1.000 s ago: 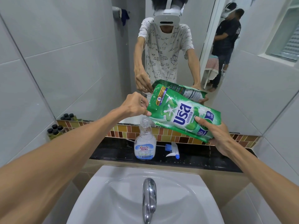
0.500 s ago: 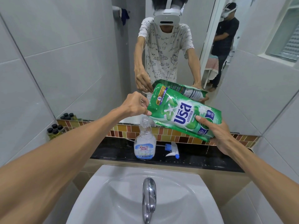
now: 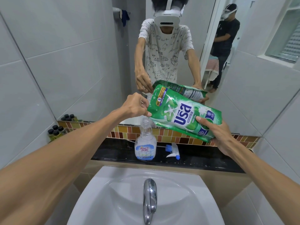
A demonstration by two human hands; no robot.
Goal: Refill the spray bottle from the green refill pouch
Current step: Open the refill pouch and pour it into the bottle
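Both hands' grip tilts green pouch [image 3: 183, 111] over bottle [image 3: 145, 143].

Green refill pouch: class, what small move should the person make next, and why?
Probably tip the green refill pouch a little further, its low corner over the spray bottle. The left hand pinches that corner just above the open neck, the right hand lifts the base, and the trigger head lies beside the bottle.

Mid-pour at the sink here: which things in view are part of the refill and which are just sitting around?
In the job:
green refill pouch, held by left hand and right hand
spray bottle, open
trigger spray head, lying on the ledge

Lying about:
small dark-capped bottles
tap
basin
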